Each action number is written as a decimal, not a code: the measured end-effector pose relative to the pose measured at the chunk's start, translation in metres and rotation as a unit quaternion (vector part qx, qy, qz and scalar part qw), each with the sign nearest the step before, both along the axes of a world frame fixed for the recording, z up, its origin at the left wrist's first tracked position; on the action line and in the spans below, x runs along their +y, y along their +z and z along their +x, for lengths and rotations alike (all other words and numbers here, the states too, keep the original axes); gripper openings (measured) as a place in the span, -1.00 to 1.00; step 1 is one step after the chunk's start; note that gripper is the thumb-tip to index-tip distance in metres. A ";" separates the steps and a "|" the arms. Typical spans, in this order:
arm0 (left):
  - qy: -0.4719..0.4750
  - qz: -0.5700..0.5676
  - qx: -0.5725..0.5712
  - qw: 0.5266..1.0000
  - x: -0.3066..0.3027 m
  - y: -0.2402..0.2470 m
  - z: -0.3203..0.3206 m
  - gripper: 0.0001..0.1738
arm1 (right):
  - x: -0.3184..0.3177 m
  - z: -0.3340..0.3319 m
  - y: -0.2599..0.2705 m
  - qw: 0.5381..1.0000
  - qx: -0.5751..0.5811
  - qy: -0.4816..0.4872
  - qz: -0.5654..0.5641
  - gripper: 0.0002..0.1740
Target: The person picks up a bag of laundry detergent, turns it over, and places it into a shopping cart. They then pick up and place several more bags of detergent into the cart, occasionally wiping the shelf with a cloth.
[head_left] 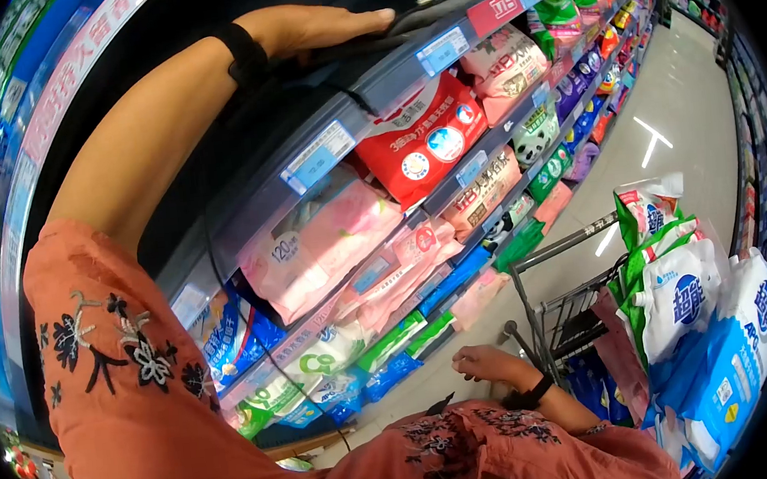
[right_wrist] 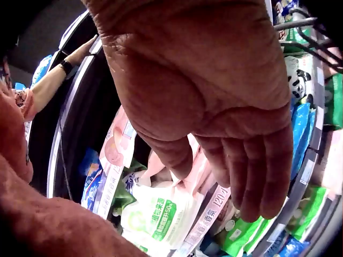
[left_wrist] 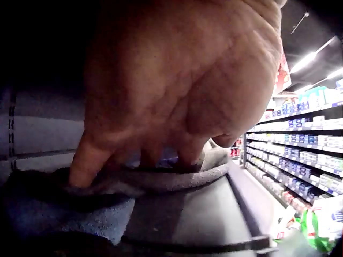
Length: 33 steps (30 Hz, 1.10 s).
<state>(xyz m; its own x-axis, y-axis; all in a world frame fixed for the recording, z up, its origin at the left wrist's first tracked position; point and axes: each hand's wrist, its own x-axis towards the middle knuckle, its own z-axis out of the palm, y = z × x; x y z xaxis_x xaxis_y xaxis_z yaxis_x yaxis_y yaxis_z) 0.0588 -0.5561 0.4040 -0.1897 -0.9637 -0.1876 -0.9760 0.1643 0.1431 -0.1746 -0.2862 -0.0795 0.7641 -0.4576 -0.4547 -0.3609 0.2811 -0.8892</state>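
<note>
High on the left, my left hand (head_left: 315, 28) reaches over the dark top shelf, thumb pointing forward. In the left wrist view, the fingers of that hand (left_wrist: 177, 91) extend down onto a bunched grey cloth (left_wrist: 177, 179) lying on the shelf and press on it. Part of the fingertips is hidden by the cloth's fold. My right hand (head_left: 490, 364) hangs low near the shopping cart (head_left: 580, 300), fingers loosely curled with nothing in them. Seen from the right wrist, the right hand (right_wrist: 214, 107) hangs relaxed in front of the lower shelves.
Pink packs (head_left: 320, 245) and a red pack (head_left: 425, 140) fill the shelf below, behind price tags (head_left: 320, 156). The cart beside me carries white-and-blue bags (head_left: 732, 364). A thin dark cord (head_left: 270, 354) hangs down before the shelves. Beyond the cart runs the aisle floor (head_left: 664, 105).
</note>
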 end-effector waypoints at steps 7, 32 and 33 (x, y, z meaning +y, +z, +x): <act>0.007 0.024 0.007 1.000 0.139 0.009 0.075 -0.01 | 0.002 0.031 0.008 0.997 0.000 0.066 -0.032 -0.50; 0.305 -0.002 -0.014 0.952 0.251 0.005 0.162 0.29 | -0.003 0.075 0.017 0.979 0.004 0.202 -0.020 -0.50; 0.311 0.000 -0.015 0.950 0.255 0.009 0.165 0.27 | -0.001 0.077 0.015 0.979 0.003 0.202 -0.017 -0.51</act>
